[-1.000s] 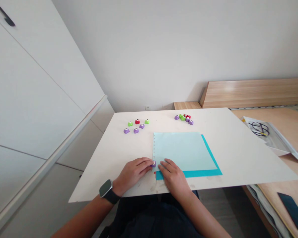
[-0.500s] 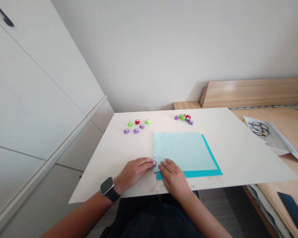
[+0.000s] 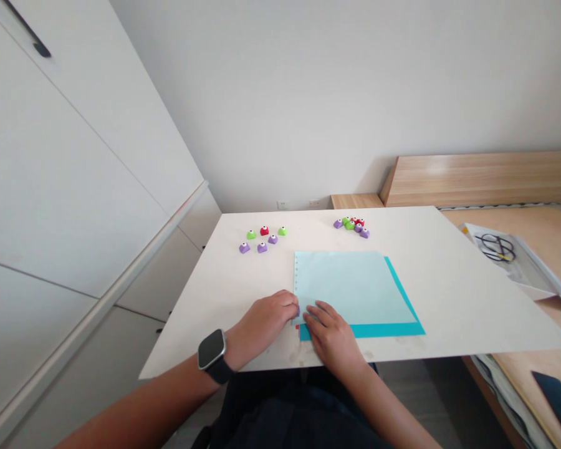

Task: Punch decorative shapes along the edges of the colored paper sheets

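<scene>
My left hand [image 3: 266, 321] grips a small purple paper punch [image 3: 297, 310] at the lower left edge of a pale blue sheet of paper [image 3: 346, 287]. The fingers hide most of the punch. My right hand [image 3: 331, 337] lies on the sheet's lower left corner, fingers spread, holding nothing. Beneath the sheet shows a teal sheet [image 3: 404, 312], with a sliver of red paper [image 3: 297, 327] at its corner. Small holes run down the pale sheet's left edge. Two loose groups of purple, green and red punches [image 3: 263, 238] [image 3: 353, 227] sit beyond the paper.
The paper lies on a white tabletop [image 3: 449, 299] with a white cabinet [image 3: 75, 187] to the left. To the right, lower down, a wooden bed frame [image 3: 477, 181] holds a white packet [image 3: 509, 262] with a dark looped item, and a dark phone [image 3: 558, 402].
My left hand has shifted slightly right and further over the punch, hiding more of it. The whole scene sits slightly further right in view as my head moved.
</scene>
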### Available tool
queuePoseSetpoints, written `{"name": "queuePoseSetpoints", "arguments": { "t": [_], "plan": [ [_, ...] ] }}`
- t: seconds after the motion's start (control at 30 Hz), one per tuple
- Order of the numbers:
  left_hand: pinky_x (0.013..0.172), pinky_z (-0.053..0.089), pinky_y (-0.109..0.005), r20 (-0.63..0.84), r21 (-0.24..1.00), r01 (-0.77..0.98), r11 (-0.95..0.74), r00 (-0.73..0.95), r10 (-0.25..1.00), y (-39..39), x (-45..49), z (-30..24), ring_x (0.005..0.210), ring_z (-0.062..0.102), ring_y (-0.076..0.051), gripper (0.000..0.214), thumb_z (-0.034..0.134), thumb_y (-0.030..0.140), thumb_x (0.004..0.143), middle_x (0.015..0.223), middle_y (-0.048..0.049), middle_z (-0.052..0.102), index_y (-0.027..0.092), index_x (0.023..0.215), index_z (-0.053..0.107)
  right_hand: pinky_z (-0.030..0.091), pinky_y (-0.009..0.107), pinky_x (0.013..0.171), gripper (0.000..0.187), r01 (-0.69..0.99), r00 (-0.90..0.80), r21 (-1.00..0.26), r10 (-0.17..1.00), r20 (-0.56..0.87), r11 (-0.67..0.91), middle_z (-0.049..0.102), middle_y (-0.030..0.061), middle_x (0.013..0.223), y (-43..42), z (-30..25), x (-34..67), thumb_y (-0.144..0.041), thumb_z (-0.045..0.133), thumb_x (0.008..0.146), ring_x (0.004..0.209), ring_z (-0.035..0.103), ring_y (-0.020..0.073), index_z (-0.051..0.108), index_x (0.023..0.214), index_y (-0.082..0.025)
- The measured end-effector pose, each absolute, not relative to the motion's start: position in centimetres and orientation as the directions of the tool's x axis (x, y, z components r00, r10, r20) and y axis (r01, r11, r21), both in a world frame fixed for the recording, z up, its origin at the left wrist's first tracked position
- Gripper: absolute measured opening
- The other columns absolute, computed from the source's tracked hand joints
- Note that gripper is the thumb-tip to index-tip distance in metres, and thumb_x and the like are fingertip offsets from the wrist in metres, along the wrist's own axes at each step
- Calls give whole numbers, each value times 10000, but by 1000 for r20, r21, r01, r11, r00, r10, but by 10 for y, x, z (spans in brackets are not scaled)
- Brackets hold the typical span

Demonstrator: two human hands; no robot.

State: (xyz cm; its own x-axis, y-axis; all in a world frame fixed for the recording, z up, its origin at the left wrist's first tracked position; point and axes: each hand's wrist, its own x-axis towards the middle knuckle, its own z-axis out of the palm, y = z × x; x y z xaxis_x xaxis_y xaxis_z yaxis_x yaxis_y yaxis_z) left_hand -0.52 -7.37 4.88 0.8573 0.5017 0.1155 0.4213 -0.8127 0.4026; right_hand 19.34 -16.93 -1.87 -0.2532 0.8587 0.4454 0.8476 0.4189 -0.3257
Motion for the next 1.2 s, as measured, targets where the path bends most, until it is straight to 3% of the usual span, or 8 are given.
{"name": "queuePoseSetpoints", "arguments": {
  "t": [0.13,0.33,0.5,0.7,0.83,0.97,1.2],
  "plan": [
    [962,501,-354,126,388,489,-782,812,570,-81,-11,44,1114,607,-216,176,523,169,986,1146,-53,663,240,1081,653,509,429,1076,340,847,-247,-337,866,435,412,665,100,1280,-170,-17,193,-95,581,915,1282,532,281,688,1228,-174],
    [956,524,-362,144,592,520,-615,683,716,-83,-17,30,1041,653,-205,177,592,295,966,1088,-25,688,264,1141,593,528,442,1050,339,838,-247,-350,864,440,418,672,106,1263,-169,-13,193,-114,556,929,1270,544,284,687,1233,-187],
    [970,545,-355,206,714,489,-502,539,817,-63,-32,29,1095,657,-198,329,614,373,941,1232,-43,653,272,1242,527,507,452,1081,345,826,-241,-374,865,441,421,665,100,1272,-169,-14,193,-102,554,929,1274,534,289,680,1241,-180],
    [910,568,-378,236,615,668,-419,351,906,-20,-72,30,1054,679,-225,429,595,431,928,1160,-54,686,282,1320,505,498,462,1091,357,795,-209,-426,855,475,432,662,119,1268,-169,-19,194,-83,526,935,1276,543,287,666,1253,-165],
    [873,570,-362,261,539,750,-384,285,922,9,-83,20,1050,679,-236,412,584,416,924,1127,-59,697,271,1306,535,514,440,1057,315,707,-56,-596,871,489,380,686,118,1195,-167,-14,196,-132,465,988,1183,607,252,656,1235,-178],
    [879,564,-361,306,530,754,-389,257,916,21,-81,10,1034,682,-232,406,563,422,932,1175,-70,694,251,1301,559,553,408,950,250,611,124,-751,906,405,252,711,103,1098,-166,-10,200,-230,448,1024,1042,666,239,663,1147,-199],
    [835,568,-344,359,521,748,-410,244,901,24,-73,9,1053,679,-236,422,553,436,944,1215,-79,690,251,1324,556,556,385,914,257,607,168,-767,909,382,210,713,98,1066,-168,-11,201,-280,426,1038,1006,680,237,644,1149,-202]
  ]
}}
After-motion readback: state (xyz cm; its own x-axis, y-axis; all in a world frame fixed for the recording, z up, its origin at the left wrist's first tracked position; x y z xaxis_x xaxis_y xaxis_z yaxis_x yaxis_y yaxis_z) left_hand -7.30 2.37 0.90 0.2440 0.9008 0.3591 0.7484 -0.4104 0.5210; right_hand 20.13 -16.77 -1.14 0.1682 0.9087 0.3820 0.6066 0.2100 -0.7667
